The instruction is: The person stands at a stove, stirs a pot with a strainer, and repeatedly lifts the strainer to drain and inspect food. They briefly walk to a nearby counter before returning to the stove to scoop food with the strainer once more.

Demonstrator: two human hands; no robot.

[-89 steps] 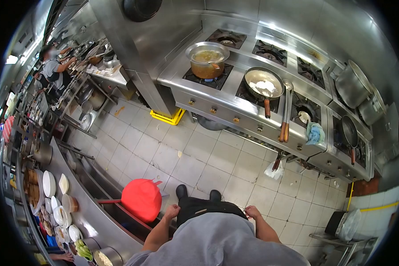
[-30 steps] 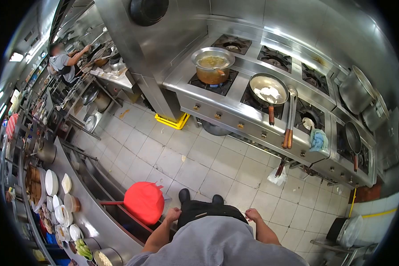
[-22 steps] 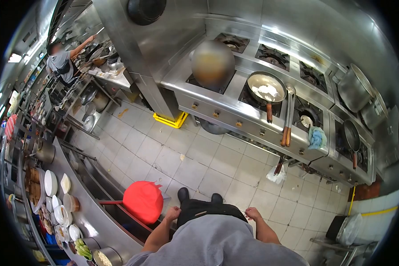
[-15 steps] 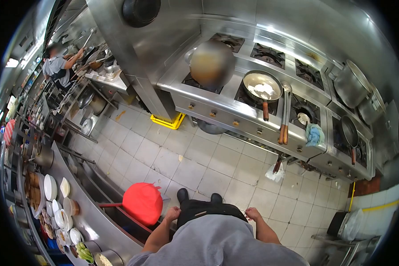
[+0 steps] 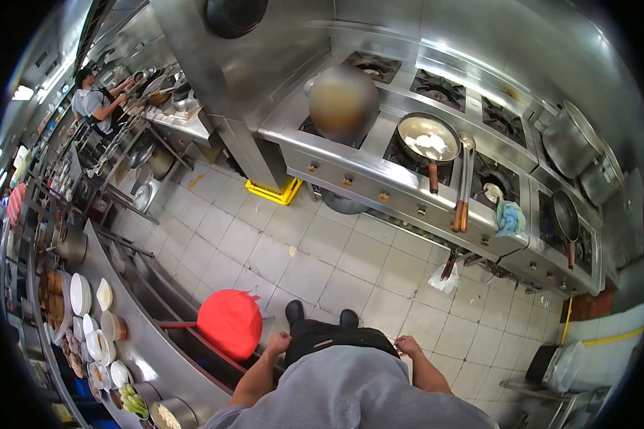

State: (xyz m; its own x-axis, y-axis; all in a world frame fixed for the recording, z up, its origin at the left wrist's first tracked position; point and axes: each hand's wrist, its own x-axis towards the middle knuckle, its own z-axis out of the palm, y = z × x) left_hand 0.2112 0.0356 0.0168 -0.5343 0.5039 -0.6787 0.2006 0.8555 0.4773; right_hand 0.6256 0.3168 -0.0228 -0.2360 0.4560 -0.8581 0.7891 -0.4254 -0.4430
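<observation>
My left hand [image 5: 279, 344] is closed at the left edge of the black apron [image 5: 336, 338] at my waist. On the apron's other side, my right hand [image 5: 408, 347] is also closed, its fingers curled against the edge. Whether either hand grips the cloth or something small cannot be made out. A bit of white shows just under the right hand. Left of my left hand is a red round-looking object [image 5: 229, 324], beside the steel counter [image 5: 147, 350].
Ahead stands a steel stove [image 5: 343, 171]. On it are a pan with white contents [image 5: 428, 139], long-handled ladles [image 5: 464, 189], a blue cloth [image 5: 509, 219] and tall pots [image 5: 571, 139]. Plates [image 5: 80, 294] line the left counter. A person [image 5: 95, 104] works at the far left.
The view has shifted slightly, so the stove sits a little lower and further right. The far person's arms and a long-handled tool have come down. My hands have hardly moved.
</observation>
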